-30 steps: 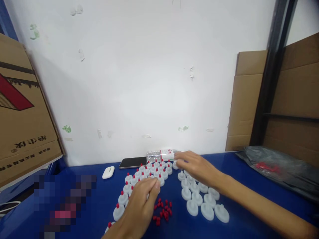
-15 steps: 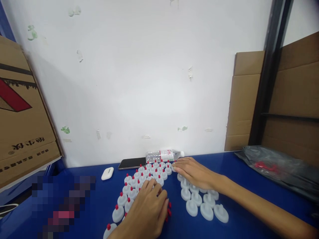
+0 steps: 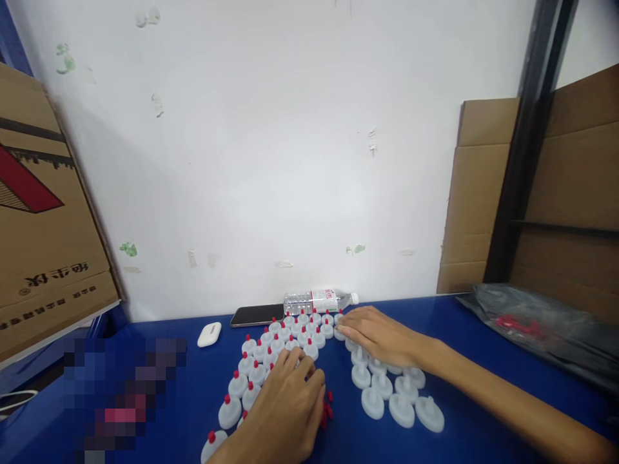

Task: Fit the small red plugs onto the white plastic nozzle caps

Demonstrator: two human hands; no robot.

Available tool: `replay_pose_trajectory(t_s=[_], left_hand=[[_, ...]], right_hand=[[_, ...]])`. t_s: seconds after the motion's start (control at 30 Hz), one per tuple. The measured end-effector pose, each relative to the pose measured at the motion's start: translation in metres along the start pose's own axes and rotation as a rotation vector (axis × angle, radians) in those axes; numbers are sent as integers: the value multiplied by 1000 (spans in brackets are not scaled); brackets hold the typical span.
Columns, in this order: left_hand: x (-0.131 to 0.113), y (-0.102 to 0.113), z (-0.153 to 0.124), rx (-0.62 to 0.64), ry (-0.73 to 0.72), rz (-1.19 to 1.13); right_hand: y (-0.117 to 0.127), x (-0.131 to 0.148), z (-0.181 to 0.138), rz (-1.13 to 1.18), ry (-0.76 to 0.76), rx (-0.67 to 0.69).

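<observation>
Many white, round plastic lids with nozzles stand on the blue table in two groups. The left group of lids (image 3: pixel 238 385) wears small red caps; bare nozzles top the right group (image 3: pixel 401 409). My left hand (image 3: pixel 293 403) is over the capped group's right side, its fingers curled down and their tips hidden, so whatever they hold does not show. Beside it lies a small pile of loose red caps (image 3: pixel 327 410). My right hand (image 3: pixel 380 335) reaches over the bare lids, thumb and fingertips closed around a red-capped lid (image 3: pixel 340 330) at the far end.
A clear water bottle (image 3: pixel 300 303) lies along the wall beside a black phone (image 3: pixel 256 315). A white earbud case (image 3: pixel 209 335) sits farther left. Cardboard stands at left (image 3: pixel 53 245) and right (image 3: pixel 476 193). A plastic bag (image 3: pixel 522 322) with red pieces lies at right.
My right fingertips have shifted very slightly, and a little more of the red-capped lid shows beside them. My left hand stays in place. The view has tilted slightly.
</observation>
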State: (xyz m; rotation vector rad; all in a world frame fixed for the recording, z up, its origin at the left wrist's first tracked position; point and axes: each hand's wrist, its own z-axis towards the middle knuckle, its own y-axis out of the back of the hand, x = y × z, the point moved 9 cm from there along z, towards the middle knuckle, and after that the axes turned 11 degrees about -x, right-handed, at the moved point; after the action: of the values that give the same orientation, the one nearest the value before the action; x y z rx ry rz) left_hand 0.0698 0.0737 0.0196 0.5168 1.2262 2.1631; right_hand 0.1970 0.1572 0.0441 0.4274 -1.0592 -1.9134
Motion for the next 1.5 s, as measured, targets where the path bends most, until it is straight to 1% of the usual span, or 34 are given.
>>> replay_pose_trajectory(t_s=[0.17,0.27,0.37,0.47,0.6,0.7,0.8,0.83,0.9,0.97,1.03,1.1,1.2,1.23,1.3,1.4,1.5], left_hand=[[0,2,1,-1,16,-25],[-2,5,2,-4,2,-42],[-4,9,2,-1,-22,-42],[-1,17,3,-42,-17,-42],[5,35,5,-164,-39,-74],[14,53,4,-320,-33,-89],[27,65,1,-447,31,-69],[30,66,1,-465,55,-57],[33,63,1,-458,75,-33],[30,60,3,-438,45,0],[25,59,4,-427,3,24],[20,58,4,-406,-16,6],[15,50,1,-305,-12,-165],[14,49,-1,-291,-5,-230],[13,48,-7,-323,28,-316],[16,52,-13,-426,109,-337],[16,48,-10,-406,155,-338]], right_hand=[[-7,-21,-3,-9,-140,19],[-16,-25,-3,12,-153,69],[-20,-27,4,17,-147,105],[-15,-30,18,13,-148,117],[9,-28,40,11,-166,64],[25,-8,49,40,-154,64],[32,33,50,98,-90,129],[34,49,49,114,-66,151],[37,75,47,156,-28,200],[41,91,46,162,-16,200],[44,97,45,172,-9,197],[44,96,45,193,-4,206],[39,95,42,217,17,243],[38,96,41,211,28,256],[37,99,39,184,57,266],[40,105,38,155,96,254],[43,105,39,166,75,253]])
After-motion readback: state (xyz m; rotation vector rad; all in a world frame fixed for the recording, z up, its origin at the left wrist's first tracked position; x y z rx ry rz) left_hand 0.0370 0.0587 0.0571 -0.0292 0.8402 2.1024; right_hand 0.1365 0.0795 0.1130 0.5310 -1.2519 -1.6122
